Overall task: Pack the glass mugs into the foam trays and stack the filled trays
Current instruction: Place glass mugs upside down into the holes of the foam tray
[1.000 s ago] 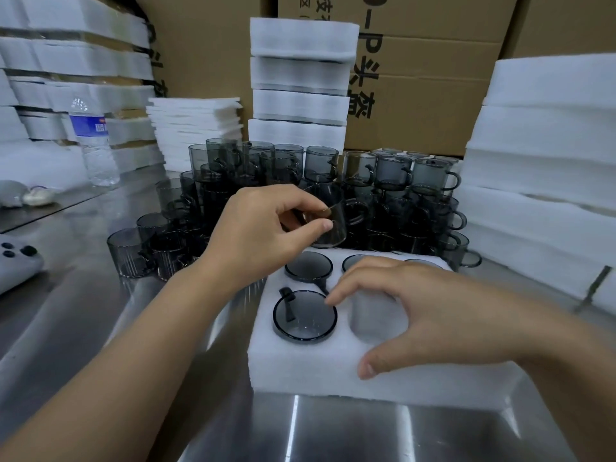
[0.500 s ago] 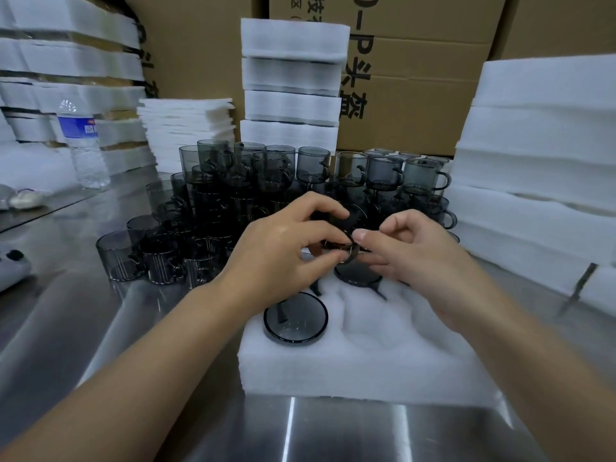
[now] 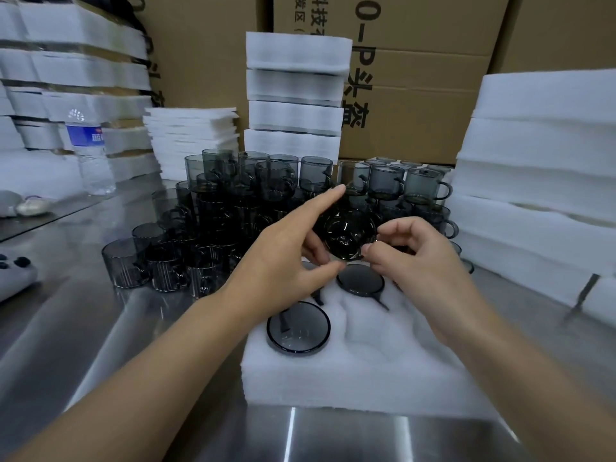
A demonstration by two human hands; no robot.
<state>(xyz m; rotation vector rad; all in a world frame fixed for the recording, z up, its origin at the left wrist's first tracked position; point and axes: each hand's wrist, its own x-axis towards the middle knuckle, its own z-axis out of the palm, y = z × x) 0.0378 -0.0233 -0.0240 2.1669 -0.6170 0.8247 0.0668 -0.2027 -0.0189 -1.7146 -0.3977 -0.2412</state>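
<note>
L hand (image 3: 286, 258) & R hand (image 3: 421, 258) hold mug (image 3: 348, 232) tipped, axis prob. toward cam.

steel table (image 3: 100, 328): foam tray (image 3: 350, 371) straight before you, near the front edge. in the tray: one seated mug (image 3: 298, 328) in the near-left pocket, a second seated mug (image 3: 360, 280) behind it and to the right. above the tray's far side: held mug (image 3: 350, 233), between your left hand (image 3: 283, 261) and right hand (image 3: 416, 258). behind the tray: loose mugs (image 3: 233, 208), tiered. behind those: stacked trays (image 3: 295, 95), foam sheets (image 3: 193, 141) to their left, cardboard boxes (image 3: 416, 95) rearmost. far left: water bottle (image 3: 91, 151). right: foam stack (image 3: 540, 181).
</note>
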